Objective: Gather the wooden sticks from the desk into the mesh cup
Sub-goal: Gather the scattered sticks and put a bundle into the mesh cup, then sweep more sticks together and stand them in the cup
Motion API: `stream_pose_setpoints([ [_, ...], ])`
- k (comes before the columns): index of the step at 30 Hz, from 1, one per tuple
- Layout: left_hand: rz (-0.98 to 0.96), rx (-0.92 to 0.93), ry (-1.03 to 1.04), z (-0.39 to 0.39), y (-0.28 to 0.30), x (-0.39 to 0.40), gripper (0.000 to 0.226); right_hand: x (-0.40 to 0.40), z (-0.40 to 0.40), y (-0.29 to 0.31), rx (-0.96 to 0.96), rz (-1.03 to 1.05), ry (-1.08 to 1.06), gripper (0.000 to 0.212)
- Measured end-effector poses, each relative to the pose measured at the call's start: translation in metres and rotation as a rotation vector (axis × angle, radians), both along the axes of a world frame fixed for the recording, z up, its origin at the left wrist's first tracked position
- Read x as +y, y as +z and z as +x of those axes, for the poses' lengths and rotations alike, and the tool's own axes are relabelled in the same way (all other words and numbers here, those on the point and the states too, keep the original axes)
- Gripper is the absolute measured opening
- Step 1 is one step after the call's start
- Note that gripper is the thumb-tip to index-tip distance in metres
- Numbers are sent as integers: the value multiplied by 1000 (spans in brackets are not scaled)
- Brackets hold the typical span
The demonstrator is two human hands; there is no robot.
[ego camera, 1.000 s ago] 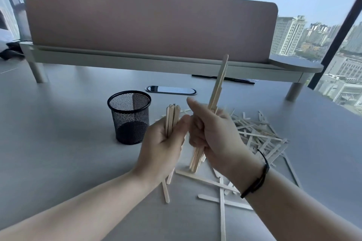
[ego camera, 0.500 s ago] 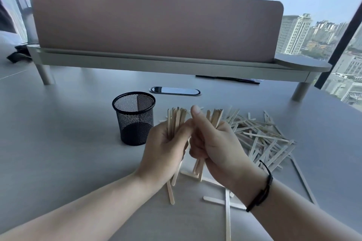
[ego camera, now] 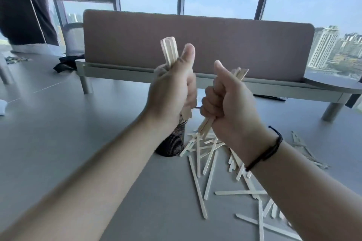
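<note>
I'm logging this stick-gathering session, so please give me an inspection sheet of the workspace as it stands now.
Surface: grey desk, bare on the left side.
Job's things: mesh cup upright, mostly hidden behind the left wrist; loose sticks scattered on the desk right of it.
Clutter: dark item by the divider's left end, too blurred to identify.
Hands: left hand grips an upright bundle; right hand grips a tilted bundle.
Cables: nothing seen.
Surroundings: padded divider on a raised shelf, windows onto city buildings, a person standing at far left.

Left hand (ego camera: pixel 172 92) above mesh cup (ego camera: pixel 173 143)
</note>
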State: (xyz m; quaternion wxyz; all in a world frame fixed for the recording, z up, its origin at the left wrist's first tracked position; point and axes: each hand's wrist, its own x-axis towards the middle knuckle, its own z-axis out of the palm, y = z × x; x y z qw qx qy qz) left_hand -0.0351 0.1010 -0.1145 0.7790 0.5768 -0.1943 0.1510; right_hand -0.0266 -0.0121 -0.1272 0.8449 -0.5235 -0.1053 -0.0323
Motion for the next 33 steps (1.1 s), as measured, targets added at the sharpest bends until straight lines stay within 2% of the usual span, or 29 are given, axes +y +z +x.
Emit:
stream_pose_setpoints([
  [3, 67, -8, 204, 23, 5, 28, 60, 26, 23, 23, -33, 15, -36, 59],
  [5, 243, 102, 374, 39, -6, 41, 61, 41, 37, 26, -26, -23, -57, 61],
  [7, 391, 220, 455, 50, -20, 46, 55, 56, 49, 18, 8, -105, -77, 55],
  [11, 502, 308, 441, 64, -43, 48, 42, 71, 66, -16, 64, -326, -116, 29],
  [16, 461, 349, 399, 78, -58, 54, 36, 59, 69, -24, -14, -471, -215, 7],
  [20, 503, 293, 382, 76, -60, 48, 29, 42, 61, -20, -70, -553, -237, 8],
  [23, 631, 234, 426, 70, -61, 42, 45, 23, 53, -23, -18, -531, -209, 26],
  [26, 832, -1, 633, 64, -62, 38, 59, -6, 39, -34, 9, -541, -228, 36],
  [29, 927, -379, 764, 47, -53, 26, 57, -52, 17, -53, -15, -726, -232, 35],
  [33, 1037, -786, 552, 14, -55, -9, 34, -122, -13, -83, -115, -1259, -139, 26],
])
